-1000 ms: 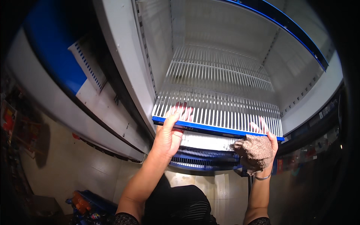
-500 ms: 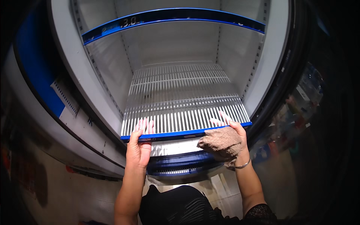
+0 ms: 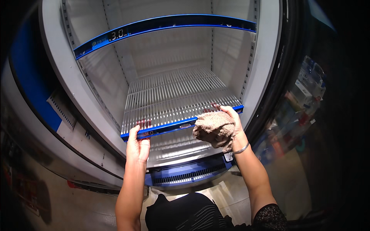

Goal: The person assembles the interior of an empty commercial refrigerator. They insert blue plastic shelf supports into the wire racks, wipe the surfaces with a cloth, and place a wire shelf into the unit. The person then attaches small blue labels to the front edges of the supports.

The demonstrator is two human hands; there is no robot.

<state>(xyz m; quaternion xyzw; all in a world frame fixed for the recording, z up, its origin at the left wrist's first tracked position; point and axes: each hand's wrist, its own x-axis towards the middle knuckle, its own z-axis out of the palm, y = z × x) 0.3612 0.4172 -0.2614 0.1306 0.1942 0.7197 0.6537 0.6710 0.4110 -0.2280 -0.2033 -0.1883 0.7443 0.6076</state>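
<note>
A wire shelf (image 3: 165, 94) with a blue front strip (image 3: 175, 127) sits inside an upright display fridge, its front edge between my two hands. My left hand (image 3: 137, 150) grips that edge near its left end, thumb on top and fingers underneath. Close to the right end, my right hand (image 3: 237, 125) is closed on the same edge in a like way. A brown fluffy cloth (image 3: 214, 129) is bunched in my right hand and hangs in front of the strip. Some of my fingers show dimly through the wires.
Above is another shelf with a blue strip (image 3: 169, 25) and a lit display. Slotted rails line the fridge walls (image 3: 235, 57). Below lies a blue vent grille (image 3: 189, 176). A white and blue panel (image 3: 36, 92) stands at left. Packaged goods (image 3: 300, 96) fill the right side.
The shelf's front edge has moved away from me, deeper into the fridge and closer to the upper strip. Both hands went with it, still gripping. My view has tilted slightly.
</note>
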